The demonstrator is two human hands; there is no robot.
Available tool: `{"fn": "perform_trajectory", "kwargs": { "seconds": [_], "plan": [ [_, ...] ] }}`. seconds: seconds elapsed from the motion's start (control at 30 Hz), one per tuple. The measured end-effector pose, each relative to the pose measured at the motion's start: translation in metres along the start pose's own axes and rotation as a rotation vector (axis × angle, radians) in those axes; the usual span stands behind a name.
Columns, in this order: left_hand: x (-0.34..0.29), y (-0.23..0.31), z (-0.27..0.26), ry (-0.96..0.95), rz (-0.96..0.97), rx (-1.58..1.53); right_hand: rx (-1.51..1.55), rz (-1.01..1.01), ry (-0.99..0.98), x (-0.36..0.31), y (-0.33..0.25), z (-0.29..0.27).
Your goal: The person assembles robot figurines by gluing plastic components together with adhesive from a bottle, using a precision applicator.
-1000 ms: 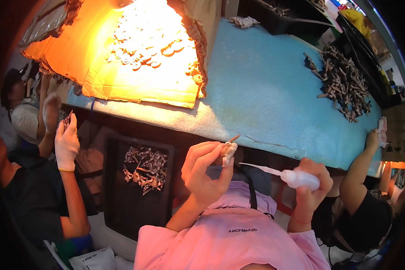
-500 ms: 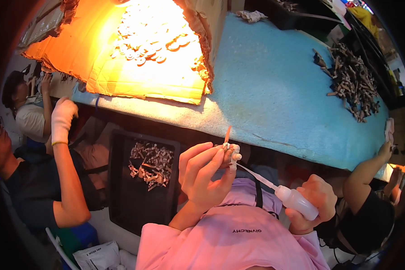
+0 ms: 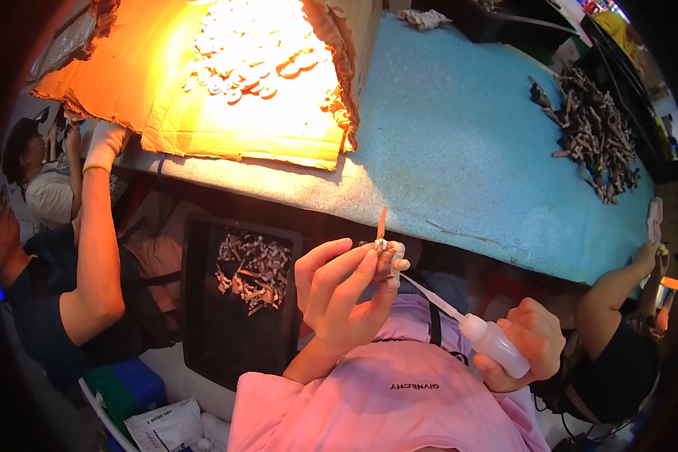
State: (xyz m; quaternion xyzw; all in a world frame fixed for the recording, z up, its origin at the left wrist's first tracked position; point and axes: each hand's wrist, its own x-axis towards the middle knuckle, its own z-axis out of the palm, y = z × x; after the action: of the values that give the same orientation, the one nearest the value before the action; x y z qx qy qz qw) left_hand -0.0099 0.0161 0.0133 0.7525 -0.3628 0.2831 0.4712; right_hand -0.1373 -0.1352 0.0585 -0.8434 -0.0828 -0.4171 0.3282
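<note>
Pinched in the fingertips of my left hand (image 3: pixel 340 290) is a small pale figurine-like part (image 3: pixel 396 264) with brown areas. A thin brown pointed piece (image 3: pixel 382 224) stands up from its top. My right hand (image 3: pixel 531 345) is wrapped round a translucent white squeeze bottle (image 3: pixel 497 344), tilted so that its long thin nozzle (image 3: pixel 432 294) points up and left. The nozzle's tip ends just below the small part; whether it touches cannot be made out. Both hands are in front of the table's near edge, above my lap.
On the blue table (image 3: pixel 444 143) lies a heap of dark brown pieces (image 3: pixel 599 135). Torn cardboard (image 3: pixel 241 151) holds round pieces (image 3: pixel 237 90) under a bright light. A black tray (image 3: pixel 237 346) with small parts is left of me. Co-workers' arms (image 3: pixel 98 248) flank me.
The left co-worker's gloved hand has moved away toward the cardboard's left edge. My hands and the squeeze bottle have barely shifted, and the small part is turned slightly.
</note>
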Motion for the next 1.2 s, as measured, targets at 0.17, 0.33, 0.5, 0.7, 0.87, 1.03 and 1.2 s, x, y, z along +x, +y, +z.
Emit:
{"fn": "perform_trajectory", "kwargs": {
  "seconds": [0.17, 0.33, 0.5, 0.7, 0.87, 1.03, 1.2],
  "plan": [
    [0.000, 0.000, -0.002, -0.003, -0.010, -0.004, 0.013, -0.006, -0.014, 0.003, 0.000, 0.002],
    [0.000, 0.001, -0.001, -0.004, -0.018, -0.006, 0.105, -0.007, 0.018, 0.007, 0.000, 0.004],
    [-0.002, 0.001, 0.000, 0.001, -0.019, -0.033, 0.095, -0.001, 0.020, 0.005, -0.001, 0.002],
    [-0.001, 0.000, 0.000, 0.003, -0.021, -0.076, 0.012, 0.015, -0.017, 0.001, -0.003, 0.001],
    [-0.003, -0.001, 0.002, -0.003, -0.041, -0.133, 0.012, 0.029, -0.002, -0.001, -0.001, 0.003],
    [-0.004, -0.003, 0.005, 0.051, -0.085, -0.220, 0.006, 0.040, 0.026, -0.002, -0.001, 0.004],
    [-0.004, -0.002, 0.004, 0.036, -0.127, -0.322, 0.130, 0.049, 0.181, -0.004, 0.000, 0.010]
  ]
}}
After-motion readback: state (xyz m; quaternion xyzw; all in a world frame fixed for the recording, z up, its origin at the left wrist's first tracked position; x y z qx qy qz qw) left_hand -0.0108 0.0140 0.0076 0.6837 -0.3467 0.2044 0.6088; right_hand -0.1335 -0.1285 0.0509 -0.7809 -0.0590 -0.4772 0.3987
